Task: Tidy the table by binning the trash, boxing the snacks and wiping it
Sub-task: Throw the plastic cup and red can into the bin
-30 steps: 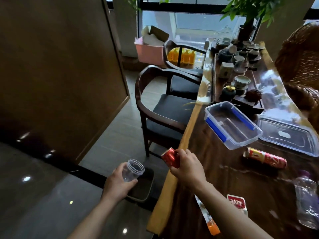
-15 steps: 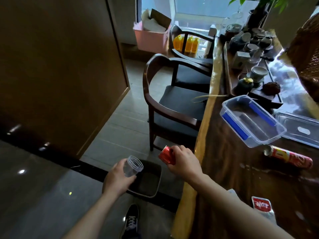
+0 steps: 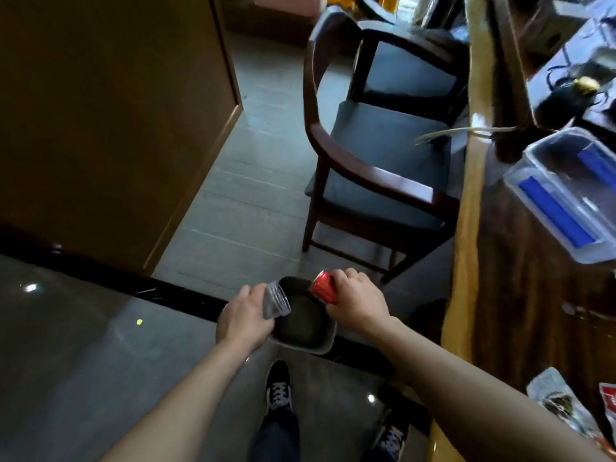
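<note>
Head view looks down at my two arms. My left hand point(image 3: 245, 316) has its fingers curled round a clear cup point(image 3: 276, 300), which is tilted over the bin point(image 3: 305, 349). The grey bin sits on the floor, under both hands. My right hand point(image 3: 358, 300) grips a red can point(image 3: 322, 288), tilted over the bin too. Behind it stands a dark chair point(image 3: 383, 155). On the far right is the wooden table point(image 3: 516, 295), with a clear box point(image 3: 560, 201) and snack packs point(image 3: 563, 401) on it.
</note>
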The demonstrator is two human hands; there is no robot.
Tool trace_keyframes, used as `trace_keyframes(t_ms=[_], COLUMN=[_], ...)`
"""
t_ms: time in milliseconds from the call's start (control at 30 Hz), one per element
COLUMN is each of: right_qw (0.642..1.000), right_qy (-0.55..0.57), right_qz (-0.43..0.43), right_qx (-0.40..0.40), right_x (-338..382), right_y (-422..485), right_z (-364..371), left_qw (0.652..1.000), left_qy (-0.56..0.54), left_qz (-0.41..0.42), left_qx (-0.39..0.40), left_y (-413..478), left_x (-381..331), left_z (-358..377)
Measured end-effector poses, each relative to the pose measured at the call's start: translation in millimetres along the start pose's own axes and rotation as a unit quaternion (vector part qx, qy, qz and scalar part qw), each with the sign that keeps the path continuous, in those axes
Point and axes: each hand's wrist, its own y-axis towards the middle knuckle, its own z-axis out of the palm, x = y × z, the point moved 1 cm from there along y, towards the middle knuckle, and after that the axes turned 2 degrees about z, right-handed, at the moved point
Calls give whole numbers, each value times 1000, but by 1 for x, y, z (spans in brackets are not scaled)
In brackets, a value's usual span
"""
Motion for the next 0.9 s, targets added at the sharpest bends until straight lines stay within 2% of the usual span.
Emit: trace_keyframes(t_ms=[233,667,900], right_qw=[999,995,986], right_qy=[4,8,48], right_qz=[34,47,117], right_qx=[36,84,106], right_x=[-10,-50,-81], right_y=[39,102,131], right_z=[59,183,232], left_qw=[989,972,964], left_qy=[129,193,208], left_qz=[59,105,108], left_qx=[30,83,122], left_y=[44,113,151], left_x=[22,50,57], left_z=[55,183,232])
